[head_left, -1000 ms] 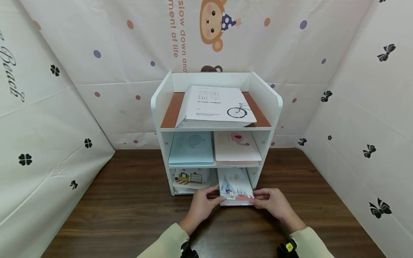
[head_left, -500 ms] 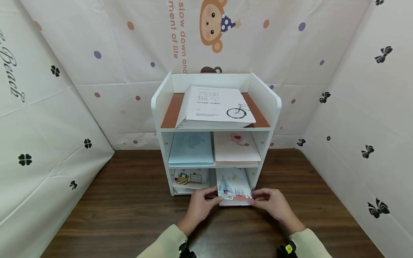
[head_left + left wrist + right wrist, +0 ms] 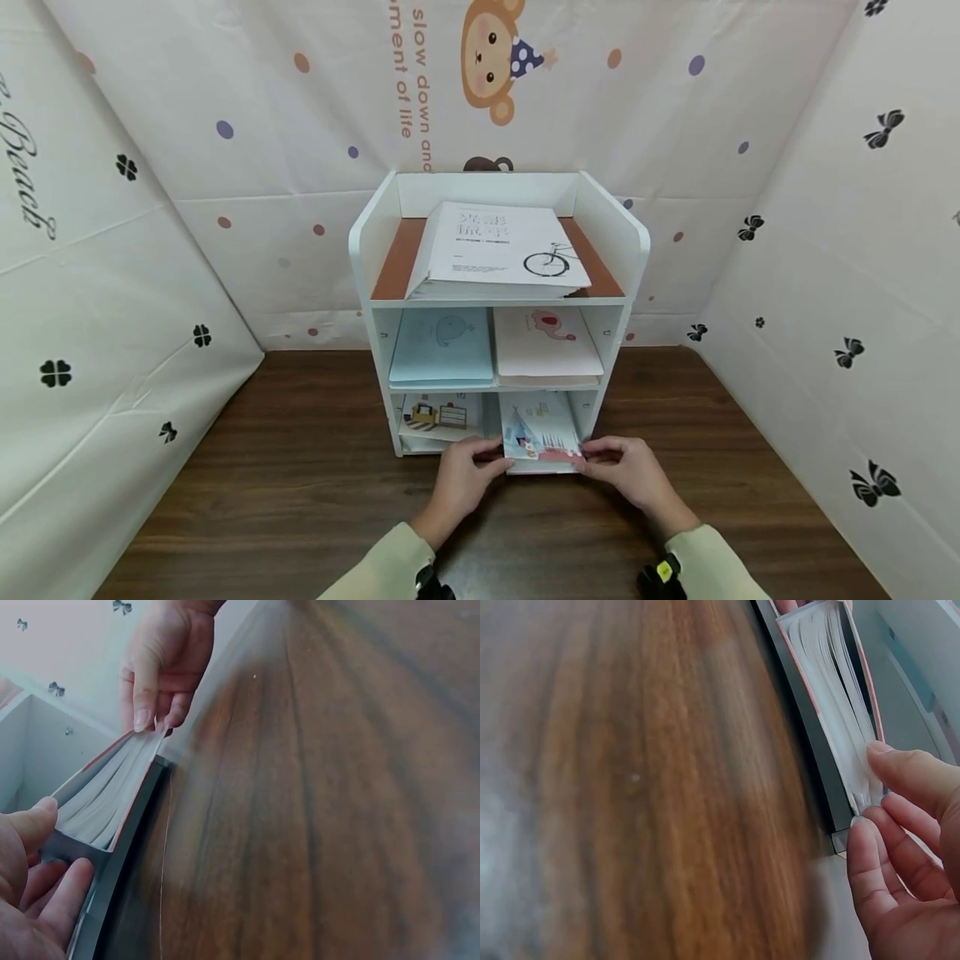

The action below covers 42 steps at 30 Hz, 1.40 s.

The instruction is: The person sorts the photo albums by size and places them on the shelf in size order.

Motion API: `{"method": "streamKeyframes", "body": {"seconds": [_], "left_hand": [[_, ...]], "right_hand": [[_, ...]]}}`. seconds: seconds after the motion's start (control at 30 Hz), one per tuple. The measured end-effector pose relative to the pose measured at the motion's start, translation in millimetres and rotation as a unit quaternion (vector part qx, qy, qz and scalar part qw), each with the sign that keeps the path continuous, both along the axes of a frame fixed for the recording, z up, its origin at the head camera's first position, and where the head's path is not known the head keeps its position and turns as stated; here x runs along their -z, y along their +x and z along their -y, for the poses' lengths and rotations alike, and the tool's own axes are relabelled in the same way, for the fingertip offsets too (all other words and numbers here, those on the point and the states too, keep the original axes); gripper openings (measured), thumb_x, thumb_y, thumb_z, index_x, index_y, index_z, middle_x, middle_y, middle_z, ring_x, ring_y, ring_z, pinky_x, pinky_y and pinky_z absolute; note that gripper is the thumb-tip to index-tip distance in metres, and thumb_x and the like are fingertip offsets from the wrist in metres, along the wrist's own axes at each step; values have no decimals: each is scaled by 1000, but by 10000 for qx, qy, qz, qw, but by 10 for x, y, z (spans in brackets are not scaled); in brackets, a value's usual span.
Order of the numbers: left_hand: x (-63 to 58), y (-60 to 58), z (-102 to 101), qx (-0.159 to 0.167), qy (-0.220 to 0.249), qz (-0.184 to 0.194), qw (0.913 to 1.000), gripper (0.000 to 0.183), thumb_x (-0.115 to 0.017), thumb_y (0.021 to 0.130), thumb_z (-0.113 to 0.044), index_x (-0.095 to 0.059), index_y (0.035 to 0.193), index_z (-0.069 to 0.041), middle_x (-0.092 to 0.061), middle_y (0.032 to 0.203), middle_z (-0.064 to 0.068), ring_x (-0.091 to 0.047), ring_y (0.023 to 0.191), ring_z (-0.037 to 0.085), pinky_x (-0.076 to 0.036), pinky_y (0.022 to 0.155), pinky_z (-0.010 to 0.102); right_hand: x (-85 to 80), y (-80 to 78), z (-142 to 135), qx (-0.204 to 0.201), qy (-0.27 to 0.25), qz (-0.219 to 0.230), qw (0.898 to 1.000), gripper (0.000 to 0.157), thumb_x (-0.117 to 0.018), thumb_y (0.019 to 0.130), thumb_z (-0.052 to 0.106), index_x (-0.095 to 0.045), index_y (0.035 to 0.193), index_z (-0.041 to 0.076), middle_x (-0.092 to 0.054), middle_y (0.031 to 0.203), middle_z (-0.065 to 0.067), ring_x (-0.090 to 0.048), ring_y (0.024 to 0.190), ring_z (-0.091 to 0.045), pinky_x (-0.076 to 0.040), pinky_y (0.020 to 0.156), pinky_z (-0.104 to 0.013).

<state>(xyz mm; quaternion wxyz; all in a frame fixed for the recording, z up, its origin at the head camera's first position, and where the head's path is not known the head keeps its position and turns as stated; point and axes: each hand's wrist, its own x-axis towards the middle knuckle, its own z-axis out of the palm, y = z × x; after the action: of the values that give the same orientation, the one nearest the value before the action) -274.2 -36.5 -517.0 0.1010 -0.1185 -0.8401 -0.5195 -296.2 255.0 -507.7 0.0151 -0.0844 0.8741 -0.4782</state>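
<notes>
A thick book with a blue tent-like picture and pink lower edge lies flat in the lower right compartment of a white shelf unit. Its front end juts a little past the shelf's front. My left hand grips the near left corner, thumb on the cover edge and fingers at the side. At the near right corner, my right hand pinches the book between thumb and fingers. Page edges of the book show in the right wrist view; the book's far end is hidden inside the compartment.
A large white book with a bicycle drawing lies on the top shelf. Below it are light-blue books and pale pink books. Books with a yellow vehicle picture sit lower left. Patterned cloth surrounds the wooden table.
The book has slid slightly back into the lower right compartment, with both hands following it. The head view has shifted a little.
</notes>
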Motion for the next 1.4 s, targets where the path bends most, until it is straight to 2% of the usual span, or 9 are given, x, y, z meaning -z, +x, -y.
{"method": "streamKeyframes", "body": {"seconds": [0.17,0.43,0.53,0.67,0.77,0.97,1.13,1.27,1.4], "left_hand": [[20,-41,-21,-177,18,75,9998,37,-83,87,-27,-76,119,-10,-75,104,5,-70,96,16,-58,76,21],[-10,-67,-33,-185,-175,42,9997,34,-76,94,-27,-75,123,-10,-76,114,7,-70,101,15,-59,77,22],[-33,-72,-53,-226,-220,54,9995,32,-75,95,-26,-75,122,-9,-78,109,6,-71,92,10,-57,71,21],[-56,-87,-83,-246,-160,114,9995,31,-74,96,-24,-75,121,-7,-79,97,3,-68,76,1,-55,61,18],[-55,-99,-97,-269,-103,127,9995,30,-74,95,-23,-75,120,-6,-79,94,3,-66,71,-2,-54,59,18],[-41,-97,-85,-209,-5,119,9997,31,-74,95,-21,-74,122,-6,-79,100,6,-68,72,0,-55,60,18],[-35,-79,-53,-199,-76,98,9997,32,-74,95,-19,-73,123,-3,-79,99,7,-69,73,1,-56,61,17],[-44,-74,-32,-269,-169,108,9994,31,-75,95,-18,-74,121,-3,-79,97,5,-69,73,1,-55,61,17],[-43,-70,-30,-288,-294,79,9991,23,-76,93,-16,-78,112,-3,-79,92,3,-68,71,0,-55,60,17]], "right_hand": [[14,-40,34,257,30,25,9997,28,-89,81,23,-81,104,9,-78,107,-7,-67,92,-12,-56,75,-20],[17,-44,115,830,42,97,9965,30,-89,80,31,-82,102,12,-78,111,-6,-67,104,-17,-54,82,-24],[26,-41,152,1037,34,21,9946,28,-89,80,32,-83,99,13,-79,108,-5,-68,108,-18,-53,86,-25],[36,-32,188,1251,-19,-39,9921,24,-89,80,31,-84,95,13,-80,106,-5,-67,108,-18,-52,85,-22],[37,-26,206,1362,-44,-41,9907,24,-90,80,30,-84,93,12,-79,106,-6,-66,109,-17,-51,83,-20],[28,-22,211,1353,21,-69,9908,24,-90,79,33,-84,93,14,-80,105,-5,-67,107,-16,-52,84,-22],[24,-22,182,1181,323,-318,9920,18,-90,80,29,-83,90,16,-80,100,-2,-69,102,-16,-52,83,-24],[18,-33,158,1009,664,-557,9911,15,-90,79,26,-82,88,16,-80,95,-1,-69,92,-15,-52,76,-24],[10,-45,141,928,808,-579,9907,14,-90,79,23,-82,88,16,-79,92,-1,-66,81,-10,-51,68,-21]]}}
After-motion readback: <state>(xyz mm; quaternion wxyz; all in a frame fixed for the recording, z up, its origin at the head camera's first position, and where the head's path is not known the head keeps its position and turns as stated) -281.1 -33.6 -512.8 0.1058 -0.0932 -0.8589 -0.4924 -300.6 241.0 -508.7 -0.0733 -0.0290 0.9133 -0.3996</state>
